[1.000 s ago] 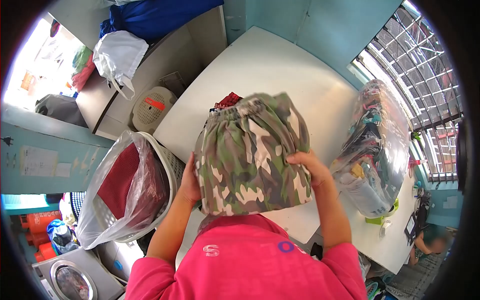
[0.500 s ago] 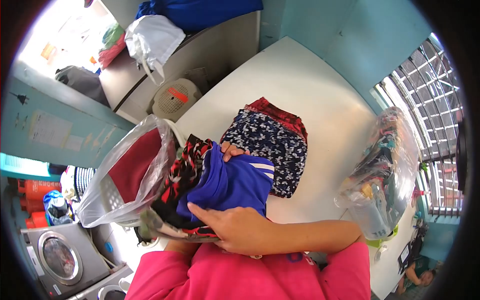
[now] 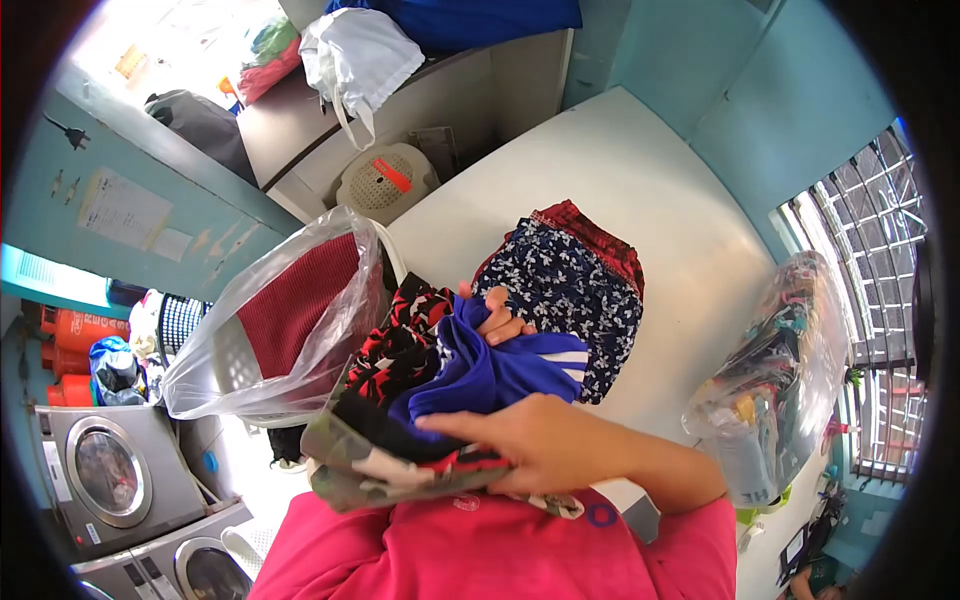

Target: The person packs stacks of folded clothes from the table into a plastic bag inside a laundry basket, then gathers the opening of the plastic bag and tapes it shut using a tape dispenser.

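A blue garment [image 3: 465,375] with white stripes lies bunched across my left forearm, on top of a red-and-black patterned garment [image 3: 385,340] and a camouflage cloth [image 3: 375,470]. My left hand [image 3: 497,318] comes up from beneath the cloth, its fingers curled over the blue garment's far edge; the palm is hidden. On the near side my right hand [image 3: 545,440] grips the bundle's edge, index finger stretched along the blue fabric. Just beyond lies a folded navy garment [image 3: 570,290] with a white floral print, over a red patterned one [image 3: 600,235] on the white table [image 3: 680,240].
To the left stands a basket lined with clear plastic [image 3: 210,370], holding a maroon ribbed cloth [image 3: 300,300]. A plastic-wrapped clothes bundle [image 3: 775,370] sits at right. Washing machines [image 3: 105,475] are lower left. Part of another person [image 3: 815,580] shows at lower right.
The view has shifted, so the table things sit farther right. The blue garment is more bunched under my left fingers, and more of the camouflage cloth shows near my body.
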### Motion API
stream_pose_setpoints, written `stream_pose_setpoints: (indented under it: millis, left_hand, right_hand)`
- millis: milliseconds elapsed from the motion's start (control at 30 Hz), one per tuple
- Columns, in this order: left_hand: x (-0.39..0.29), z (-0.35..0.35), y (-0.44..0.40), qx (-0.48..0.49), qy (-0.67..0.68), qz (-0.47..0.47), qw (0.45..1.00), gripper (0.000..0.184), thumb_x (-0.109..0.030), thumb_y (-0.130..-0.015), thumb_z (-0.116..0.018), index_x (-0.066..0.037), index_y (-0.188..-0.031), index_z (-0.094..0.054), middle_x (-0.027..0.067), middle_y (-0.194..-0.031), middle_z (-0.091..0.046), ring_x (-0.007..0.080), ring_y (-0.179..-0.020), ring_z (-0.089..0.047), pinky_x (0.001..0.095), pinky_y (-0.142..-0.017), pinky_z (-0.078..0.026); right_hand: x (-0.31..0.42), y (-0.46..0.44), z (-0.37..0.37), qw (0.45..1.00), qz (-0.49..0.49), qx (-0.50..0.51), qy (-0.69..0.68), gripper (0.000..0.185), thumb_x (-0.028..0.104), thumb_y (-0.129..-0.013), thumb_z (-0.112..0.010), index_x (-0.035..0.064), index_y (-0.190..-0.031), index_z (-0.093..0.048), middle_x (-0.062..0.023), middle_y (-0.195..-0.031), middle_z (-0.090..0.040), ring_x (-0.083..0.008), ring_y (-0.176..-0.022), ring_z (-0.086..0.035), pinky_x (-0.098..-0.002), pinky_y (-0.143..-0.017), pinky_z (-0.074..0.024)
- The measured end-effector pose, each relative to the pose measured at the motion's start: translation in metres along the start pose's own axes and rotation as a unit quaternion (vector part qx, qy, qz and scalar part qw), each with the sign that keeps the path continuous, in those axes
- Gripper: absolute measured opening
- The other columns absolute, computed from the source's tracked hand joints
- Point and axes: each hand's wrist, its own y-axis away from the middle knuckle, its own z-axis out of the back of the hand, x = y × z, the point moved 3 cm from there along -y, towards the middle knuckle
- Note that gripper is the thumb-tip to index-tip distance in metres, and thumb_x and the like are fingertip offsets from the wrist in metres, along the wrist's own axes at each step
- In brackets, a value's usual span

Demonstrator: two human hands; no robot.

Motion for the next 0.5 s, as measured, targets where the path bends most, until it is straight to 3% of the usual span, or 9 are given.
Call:
stream_pose_setpoints:
  millis: [67,100,167,200,233,300,400,500]
  left_hand:
    - [0.008,0.003,0.002,-0.037,0.005,0.017,0.999,0.045,-0.047,-0.093,-0.025,-0.011,-0.104,-0.049,0.0003,-0.068,-0.053,0.0177,-0.084,-0.053,0.0410,-0.101,-0.020]
    - [0.013,0.006,0.004,-0.055,0.010,0.027,0.998,0.045,-0.047,-0.093,-0.025,-0.011,-0.106,-0.049,0.0007,-0.069,-0.053,0.0183,-0.085,-0.053,0.0413,-0.101,-0.020]
    - [0.027,0.009,0.007,-0.087,0.021,0.043,0.995,0.046,-0.047,-0.093,-0.025,-0.011,-0.109,-0.048,0.0015,-0.071,-0.054,0.0194,-0.088,-0.053,0.0419,-0.101,-0.020]
    - [0.032,0.010,0.007,-0.100,0.022,0.048,0.994,0.046,-0.047,-0.093,-0.025,-0.011,-0.110,-0.047,0.0018,-0.072,-0.054,0.0200,-0.089,-0.053,0.0423,-0.101,-0.020]
    - [0.035,0.010,0.007,-0.114,0.020,0.054,0.992,0.047,-0.047,-0.093,-0.025,-0.011,-0.111,-0.047,0.0022,-0.073,-0.055,0.0205,-0.090,-0.053,0.0426,-0.101,-0.020]
    - [0.038,0.008,0.012,-0.148,0.013,0.065,0.987,0.047,-0.047,-0.092,-0.024,-0.010,-0.114,-0.046,0.0030,-0.075,-0.056,0.0216,-0.092,-0.053,0.0432,-0.101,-0.020]
    - [0.042,0.003,0.025,-0.204,0.002,0.072,0.976,0.049,-0.047,-0.092,-0.024,-0.010,-0.118,-0.044,0.0042,-0.078,-0.057,0.0233,-0.096,-0.053,0.0441,-0.102,-0.020]
    - [0.032,-0.007,0.037,-0.258,-0.028,0.064,0.964,0.051,-0.048,-0.092,-0.024,-0.010,-0.122,-0.042,0.0053,-0.081,-0.059,0.0250,-0.099,-0.052,0.0451,-0.102,-0.020]
  right_hand:
    - [0.010,0.009,-0.006,0.994,0.082,-0.048,0.058,0.059,0.016,-0.071,-0.060,0.0095,-0.126,-0.040,-0.0124,-0.085,-0.062,-0.0317,-0.068,-0.060,-0.0400,-0.056,-0.0478]
    - [0.012,0.011,-0.004,0.994,0.078,-0.053,0.057,0.059,0.016,-0.071,-0.060,0.0095,-0.126,-0.040,-0.0124,-0.085,-0.062,-0.0317,-0.068,-0.060,-0.0400,-0.056,-0.0478]
    - [0.015,0.016,0.000,0.991,0.031,0.047,0.124,0.065,0.015,-0.071,-0.062,0.0111,-0.131,-0.037,-0.0117,-0.101,-0.061,-0.0266,-0.082,-0.061,-0.0344,-0.062,-0.0495]
    - [0.020,0.018,0.004,0.987,0.017,0.064,0.143,0.065,0.016,-0.071,-0.062,0.0110,-0.131,-0.036,-0.0111,-0.101,-0.061,-0.0269,-0.082,-0.061,-0.0341,-0.063,-0.0494]
    - [0.021,0.020,0.007,0.987,0.017,0.066,0.146,0.065,0.016,-0.071,-0.062,0.0110,-0.131,-0.036,-0.0111,-0.101,-0.061,-0.0269,-0.082,-0.061,-0.0341,-0.063,-0.0494]
    - [0.023,0.025,0.015,0.997,0.036,0.017,0.072,0.056,0.017,-0.072,-0.058,0.0118,-0.126,-0.041,-0.0131,-0.079,-0.062,-0.0325,-0.067,-0.060,-0.0417,-0.056,-0.0471]
    - [0.026,0.026,0.032,0.996,-0.032,0.074,0.029,0.056,0.020,-0.074,-0.058,0.0131,-0.127,-0.040,-0.0157,-0.077,-0.061,-0.0340,-0.067,-0.059,-0.0419,-0.058,-0.0466]
    - [0.034,0.022,0.043,0.995,-0.040,0.083,0.031,0.056,0.023,-0.075,-0.059,0.0128,-0.128,-0.040,-0.0180,-0.078,-0.060,-0.0352,-0.068,-0.058,-0.0409,-0.060,-0.0467]
